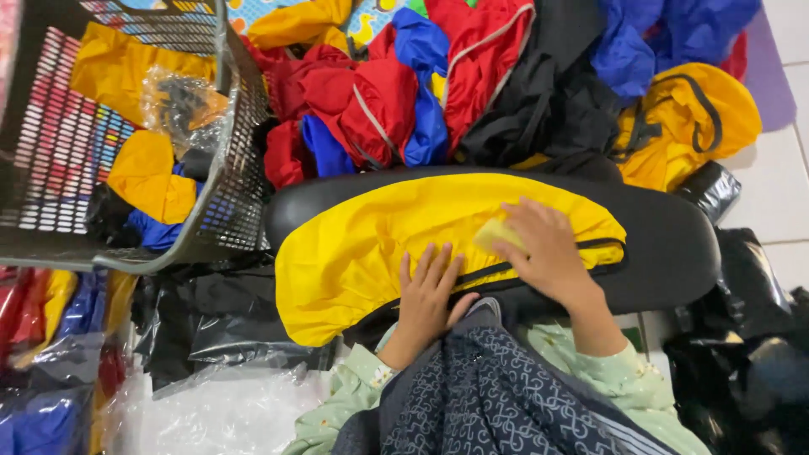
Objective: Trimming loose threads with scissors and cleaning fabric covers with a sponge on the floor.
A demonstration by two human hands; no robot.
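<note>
Yellow cover [354,253] pressed flat on black seat [674,244] by open-fingered L hand [428,291], yellow pad [497,234] gripped by R hand [543,248]

Grey mesh basket [240,160] beside heaped coloured covers [472,76]

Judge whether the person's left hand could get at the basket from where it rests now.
Probably yes. The left hand lies flat on the yellow cover; the basket sits just beyond the cover's left end, with nothing between them.
</note>
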